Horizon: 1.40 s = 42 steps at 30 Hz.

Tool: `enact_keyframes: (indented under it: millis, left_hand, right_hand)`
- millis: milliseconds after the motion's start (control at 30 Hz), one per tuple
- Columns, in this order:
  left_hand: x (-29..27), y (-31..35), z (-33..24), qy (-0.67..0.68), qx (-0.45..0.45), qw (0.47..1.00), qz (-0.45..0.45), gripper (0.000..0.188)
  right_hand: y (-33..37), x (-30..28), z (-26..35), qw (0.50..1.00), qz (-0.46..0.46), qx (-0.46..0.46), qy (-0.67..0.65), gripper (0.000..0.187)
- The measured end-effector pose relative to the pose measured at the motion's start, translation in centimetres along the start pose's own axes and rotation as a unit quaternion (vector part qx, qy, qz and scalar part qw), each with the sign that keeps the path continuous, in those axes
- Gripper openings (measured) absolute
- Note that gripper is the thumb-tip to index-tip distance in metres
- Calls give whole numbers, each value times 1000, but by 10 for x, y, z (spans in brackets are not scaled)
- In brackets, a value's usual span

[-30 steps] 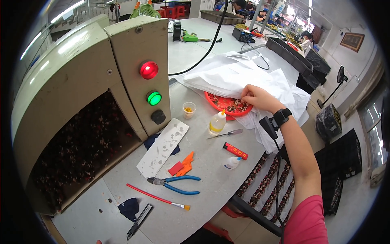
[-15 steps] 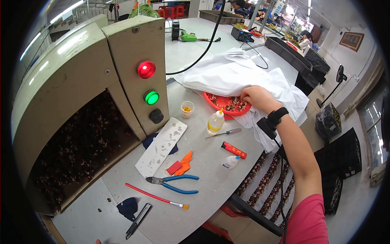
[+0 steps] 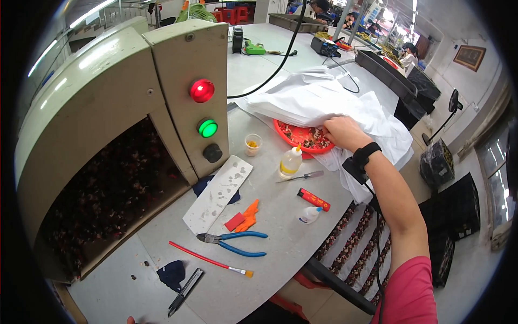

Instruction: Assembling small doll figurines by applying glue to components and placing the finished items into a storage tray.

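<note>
My right hand (image 3: 345,133) reaches to the right side of a round red tray (image 3: 286,140), its fingers curled down among small dark and pale pieces (image 3: 312,142). What the fingertips hold, if anything, is hidden. White sheets (image 3: 302,100) drape over the tray's far side and past my wrist. A black strap with a corded box is on that wrist. Only a fingertip of my left hand (image 3: 131,320) shows at the lower edge. In front of the tray stand a squeeze bottle of clear liquid (image 3: 290,163) and a thin screwdriver (image 3: 308,176).
A beige machine (image 3: 189,62) with red and green lamps fills the left side. Nearer lie blue-handled cutters (image 3: 243,235), a red brush (image 3: 202,256), a black utility knife (image 3: 186,291) and a spotted white strip (image 3: 218,191). Below my right arm is a rack with strips of pieces (image 3: 350,248).
The view has shifted slightly, so most things sit a little further right. My right hand stays at the tray with its fingers curled.
</note>
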<state>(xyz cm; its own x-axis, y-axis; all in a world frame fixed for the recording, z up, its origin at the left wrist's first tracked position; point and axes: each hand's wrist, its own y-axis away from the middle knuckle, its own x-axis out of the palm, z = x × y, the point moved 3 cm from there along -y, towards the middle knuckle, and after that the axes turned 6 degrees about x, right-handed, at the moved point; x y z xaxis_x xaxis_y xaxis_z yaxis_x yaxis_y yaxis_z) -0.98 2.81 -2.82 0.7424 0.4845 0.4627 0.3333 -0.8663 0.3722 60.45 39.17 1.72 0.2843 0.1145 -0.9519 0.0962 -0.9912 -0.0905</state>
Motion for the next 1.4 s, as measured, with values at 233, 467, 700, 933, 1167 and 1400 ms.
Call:
enact_keyframes:
  millis: [233,467,700,933,1167,1400]
  left_hand:
    - [-5,0,2,14,12,998,52,53]
    - [22,5,-2,-30,19,997,72,50]
    - [22,12,-3,-33,52,992,111,49]
    - [14,15,0,-26,66,988,139,45]
    - [12,20,9,-60,116,988,89,39]
    - [27,22,1,-80,79,983,142,40]
  right_hand:
    - [34,-33,2,943,-38,54,-327,11]
    - [97,-56,8,759,-25,109,-641,13]
    - [211,-115,103,628,19,71,-775,14]
    - [261,-97,236,397,169,16,-902,14]
    - [253,-99,335,224,251,-60,-940,9]
    - [251,-109,387,28,398,-79,-913,10]
